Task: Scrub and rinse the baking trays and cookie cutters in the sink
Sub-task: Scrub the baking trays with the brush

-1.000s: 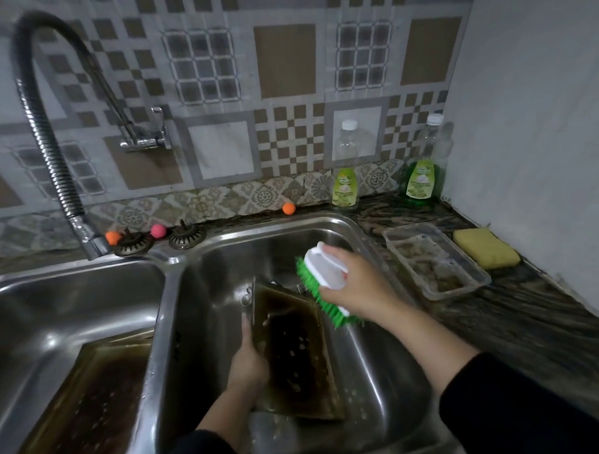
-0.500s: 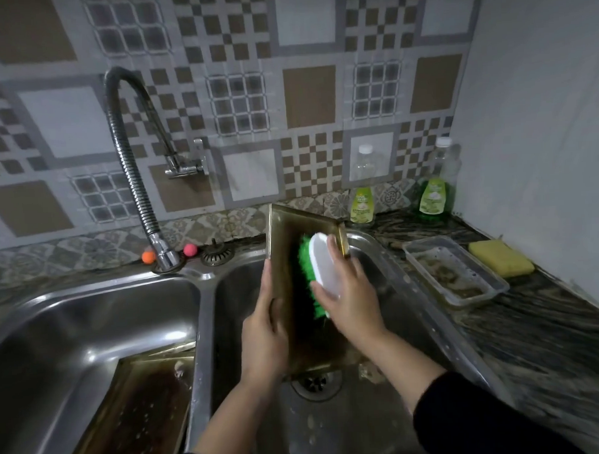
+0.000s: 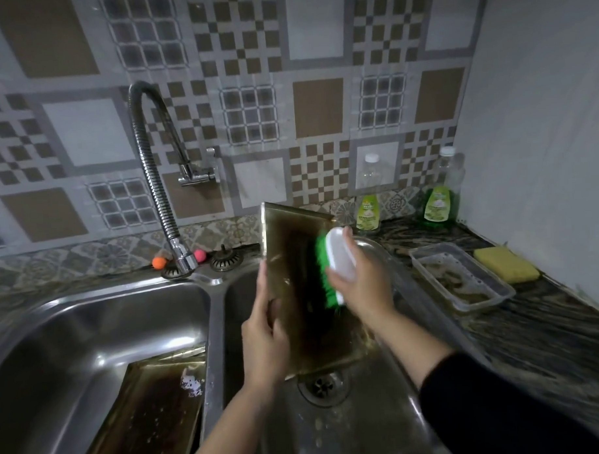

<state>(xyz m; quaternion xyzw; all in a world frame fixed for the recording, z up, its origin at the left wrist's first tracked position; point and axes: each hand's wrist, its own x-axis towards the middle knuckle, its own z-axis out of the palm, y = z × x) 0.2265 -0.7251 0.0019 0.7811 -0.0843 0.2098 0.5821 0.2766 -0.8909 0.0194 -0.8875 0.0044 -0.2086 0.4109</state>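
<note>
On your bench (image 3: 546,333), by the right wall, lies a yellow sponge (image 3: 506,264) just beside a clear plastic container (image 3: 463,278). You see two dish soap bottles against the tiled backsplash (image 3: 252,92): one (image 3: 368,197) nearer the middle, one (image 3: 443,191) in the corner. Behind the basins sit an orange ball (image 3: 159,262), a pink ball (image 3: 199,255) and a drain strainer (image 3: 226,260).

left basin (image 3: 91,322) open, tray (image 3: 151,412) (dirty) inside
</note>
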